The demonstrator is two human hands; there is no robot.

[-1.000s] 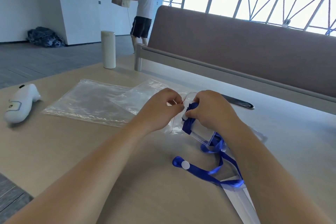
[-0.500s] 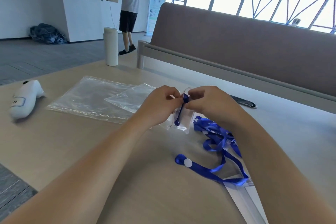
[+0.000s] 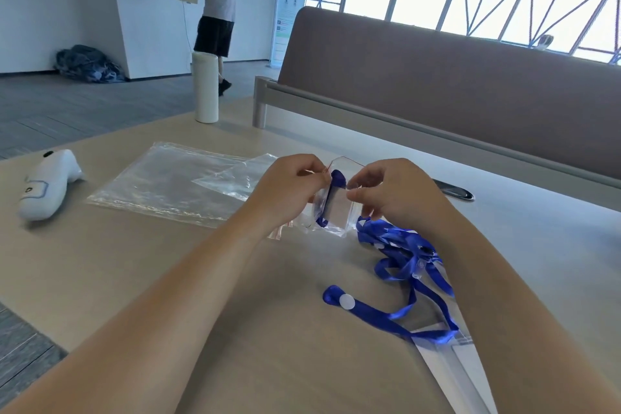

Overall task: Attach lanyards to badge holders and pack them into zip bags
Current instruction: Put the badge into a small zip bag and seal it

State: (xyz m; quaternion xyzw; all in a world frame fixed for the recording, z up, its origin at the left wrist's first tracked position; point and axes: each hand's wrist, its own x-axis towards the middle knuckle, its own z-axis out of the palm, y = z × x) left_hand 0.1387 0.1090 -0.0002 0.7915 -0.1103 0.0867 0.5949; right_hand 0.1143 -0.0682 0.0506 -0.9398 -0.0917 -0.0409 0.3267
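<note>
Head view: the left hand (image 3: 289,188) and right hand (image 3: 396,195) each pinch the top edge of a clear zip bag (image 3: 331,228) held upright on the table (image 3: 268,329). A badge holder (image 3: 336,207) with its blue lanyard (image 3: 337,178) sits inside. The loose lanyards (image 3: 403,245) lie tangled beside the right wrist, and the flat zip bags (image 3: 168,185) lie to the left.

Between the left hand (image 3: 289,188) and the right hand (image 3: 400,195) the zip bag (image 3: 339,222) is clear with blue ribbon (image 3: 337,178) inside, the lanyards (image 3: 403,245) below the right hand are glossy royal blue with a white snap (image 3: 346,302), the spare bags (image 3: 168,181) left of the left hand are transparent, and the table (image 3: 168,279) is pale tan.
</note>
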